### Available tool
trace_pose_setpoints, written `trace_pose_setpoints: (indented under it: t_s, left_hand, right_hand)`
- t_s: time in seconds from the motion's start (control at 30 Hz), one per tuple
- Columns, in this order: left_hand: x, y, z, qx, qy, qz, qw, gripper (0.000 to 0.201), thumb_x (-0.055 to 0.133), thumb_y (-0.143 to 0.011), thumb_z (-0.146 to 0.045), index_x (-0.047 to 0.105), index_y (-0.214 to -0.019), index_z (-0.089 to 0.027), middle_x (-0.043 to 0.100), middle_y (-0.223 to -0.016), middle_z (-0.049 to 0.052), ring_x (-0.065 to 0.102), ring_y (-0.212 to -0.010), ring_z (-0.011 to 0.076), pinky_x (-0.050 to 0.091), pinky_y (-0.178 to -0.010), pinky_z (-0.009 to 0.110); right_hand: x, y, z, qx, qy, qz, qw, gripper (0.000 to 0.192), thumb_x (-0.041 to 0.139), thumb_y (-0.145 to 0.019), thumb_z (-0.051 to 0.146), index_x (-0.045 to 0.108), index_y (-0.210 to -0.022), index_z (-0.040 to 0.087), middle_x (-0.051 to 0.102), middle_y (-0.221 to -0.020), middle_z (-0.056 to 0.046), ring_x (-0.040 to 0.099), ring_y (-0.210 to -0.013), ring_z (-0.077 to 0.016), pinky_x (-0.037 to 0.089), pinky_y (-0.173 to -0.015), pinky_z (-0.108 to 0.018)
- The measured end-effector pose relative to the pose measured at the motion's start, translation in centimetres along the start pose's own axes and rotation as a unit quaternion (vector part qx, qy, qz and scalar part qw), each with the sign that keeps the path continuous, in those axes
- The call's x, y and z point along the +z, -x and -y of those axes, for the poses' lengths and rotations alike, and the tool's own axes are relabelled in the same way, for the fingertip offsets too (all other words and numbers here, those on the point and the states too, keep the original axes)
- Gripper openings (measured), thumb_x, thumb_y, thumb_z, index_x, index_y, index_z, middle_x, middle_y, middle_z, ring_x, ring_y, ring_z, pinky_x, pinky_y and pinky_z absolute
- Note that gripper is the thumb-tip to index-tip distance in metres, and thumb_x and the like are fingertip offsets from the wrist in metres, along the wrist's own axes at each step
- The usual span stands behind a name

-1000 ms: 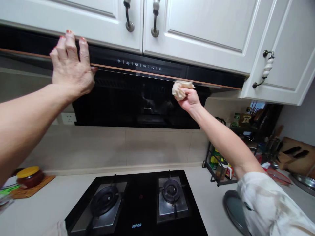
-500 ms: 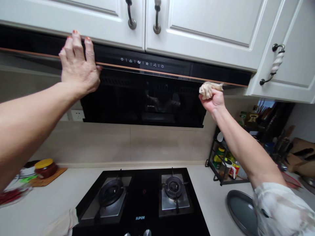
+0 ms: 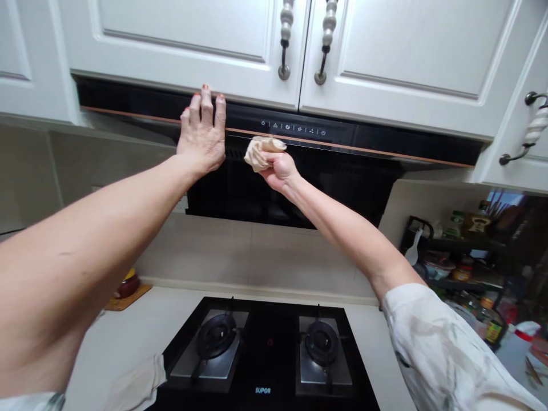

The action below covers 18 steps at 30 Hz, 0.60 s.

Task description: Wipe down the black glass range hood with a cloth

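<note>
1. Far left, the jar (image 3: pixel 128 284) on the table (image 3: pixel 115 345) is well apart from both hands; I'd pay it no mind.
2. Pale fabric (image 3: pixel 135 385) lies at the left edge of the stove (image 3: pixel 269 362); I'd leave it down there while the arms are raised.
3. The left hand (image 3: pixel 202 132) lies spread on the hood (image 3: pixel 428 147), its fingers released and pointing up to the cabinet (image 3: pixel 184 34). I judge this a good brace: palm flat, elbow steady, weight off the cabinet.
4. The cloth (image 3: pixel 259 153) sits at the copper trim (image 3: pixel 368 149), just right of that brace. How hard it presses I can't tell. I'd spread the bundle a little, so that fabric rather than knuckle meets the edge, and follow the trim in one even line.
5. The right hand (image 3: pixel 280 170) has its fingers clenched round the cloth, from below. I'd ask for a firm pinch with the wrist loose.
6. The icons (image 3: pixel 293 128) are just above; a stray touch could set something off, so I'd stay low there.
7. At right, the sleeve (image 3: pixel 436 348) hangs near the stove; I'd watch it.
</note>
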<state>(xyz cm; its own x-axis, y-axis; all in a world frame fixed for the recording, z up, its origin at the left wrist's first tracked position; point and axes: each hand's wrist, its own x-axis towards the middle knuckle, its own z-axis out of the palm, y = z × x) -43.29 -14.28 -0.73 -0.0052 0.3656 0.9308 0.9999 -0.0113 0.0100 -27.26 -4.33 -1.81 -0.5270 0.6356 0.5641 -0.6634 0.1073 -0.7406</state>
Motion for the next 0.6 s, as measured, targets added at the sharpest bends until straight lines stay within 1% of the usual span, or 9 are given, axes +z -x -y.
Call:
trace_pose_setpoints:
  t_s: [0.07,0.13,0.17,0.23,0.33,0.47,0.53,0.57,0.6]
  left_hand:
    - [0.1,0.0,0.0,-0.005,0.004,0.004,1.000,0.081,0.033,-0.112,-0.022,0.013,-0.189,-0.001,-0.003,-0.199,0.023,0.002,-0.185,0.0452,0.006,-0.145,0.078]
    - [0.1,0.0,-0.1,-0.008,0.013,0.006,1.000,0.079,0.031,-0.114,-0.021,0.013,-0.189,-0.002,-0.005,-0.199,0.022,-0.001,-0.185,0.0433,0.004,-0.145,0.077]
    - [0.2,0.0,-0.1,-0.006,0.019,0.005,1.000,0.079,0.030,-0.114,-0.020,0.013,-0.189,-0.003,-0.005,-0.199,0.021,-0.002,-0.186,0.0421,0.003,-0.145,0.077]
    - [0.3,0.0,-0.1,0.003,0.032,-0.003,0.999,0.078,0.032,-0.114,-0.018,0.014,-0.189,-0.004,-0.004,-0.199,0.020,-0.002,-0.186,0.0397,0.003,-0.145,0.078]
    - [0.5,0.0,0.0,0.013,0.050,-0.018,0.999,0.075,0.030,-0.115,-0.015,0.018,-0.188,-0.005,0.000,-0.200,0.018,0.001,-0.186,0.0369,0.004,-0.145,0.080]
    - [0.9,-0.1,0.1,0.008,0.056,-0.020,0.998,0.073,0.022,-0.116,-0.018,0.019,-0.188,-0.006,0.002,-0.200,0.014,0.003,-0.186,0.0341,0.004,-0.146,0.076]
    - [1.3,-0.4,0.4,0.009,0.068,-0.026,0.997,0.075,0.027,-0.114,-0.023,0.020,-0.188,-0.009,0.008,-0.201,0.010,0.004,-0.185,0.0302,0.004,-0.146,0.076]
    - [1.6,-0.5,0.5,0.011,0.075,-0.031,0.997,0.078,0.033,-0.112,-0.029,0.021,-0.188,-0.011,0.014,-0.200,0.007,0.003,-0.184,0.0281,0.003,-0.146,0.077]
    - [1.8,-0.6,0.7,0.016,0.079,-0.035,0.996,0.084,0.040,-0.109,-0.036,0.022,-0.187,-0.013,0.020,-0.199,0.006,0.001,-0.183,0.0263,0.003,-0.145,0.078]
  right_hand:
    - [1.9,-0.8,-1.3,0.022,0.006,-0.010,1.000,0.031,0.072,-0.074,0.001,0.066,-0.098,0.018,0.072,-0.078,0.007,0.068,-0.078,-0.0123,0.065,-0.099,-0.039]
    - [2.8,-1.0,-1.7,0.030,0.011,-0.020,0.999,0.030,0.069,-0.073,0.001,0.066,-0.097,0.018,0.072,-0.078,0.007,0.067,-0.081,-0.0118,0.064,-0.104,-0.041]
    - [2.8,-0.9,-1.5,0.029,0.012,-0.022,0.999,0.029,0.069,-0.072,0.001,0.065,-0.096,0.018,0.071,-0.078,0.007,0.067,-0.080,-0.0115,0.065,-0.102,-0.039]
    - [1.9,0.0,-0.5,0.021,0.018,-0.021,0.999,0.029,0.068,-0.071,0.000,0.065,-0.094,0.018,0.071,-0.077,0.006,0.066,-0.077,-0.0113,0.065,-0.092,-0.033]
    - [-1.5,2.1,2.5,-0.021,0.031,-0.045,0.998,0.033,0.064,-0.068,-0.003,0.066,-0.094,0.017,0.074,-0.079,0.005,0.068,-0.071,-0.0113,0.064,-0.076,-0.026]
    - [-7.6,6.4,7.9,-0.106,0.061,-0.124,0.985,0.033,0.062,-0.067,-0.004,0.069,-0.091,0.018,0.076,-0.079,0.004,0.070,-0.067,-0.0104,0.065,-0.071,-0.023]
    - [-10.3,9.2,10.6,-0.150,0.096,-0.207,0.962,0.032,0.058,-0.069,-0.004,0.073,-0.086,0.019,0.077,-0.079,0.001,0.071,-0.065,-0.0092,0.063,-0.068,-0.022]
    - [-11.4,10.6,11.9,-0.177,0.116,-0.254,0.944,0.032,0.056,-0.071,-0.005,0.075,-0.081,0.019,0.079,-0.080,-0.002,0.071,-0.063,-0.0095,0.063,-0.066,-0.023]
    - [-12.5,12.1,13.1,-0.200,0.125,-0.282,0.930,0.034,0.053,-0.074,-0.005,0.077,-0.077,0.019,0.080,-0.080,-0.004,0.071,-0.061,-0.0096,0.061,-0.064,-0.023]
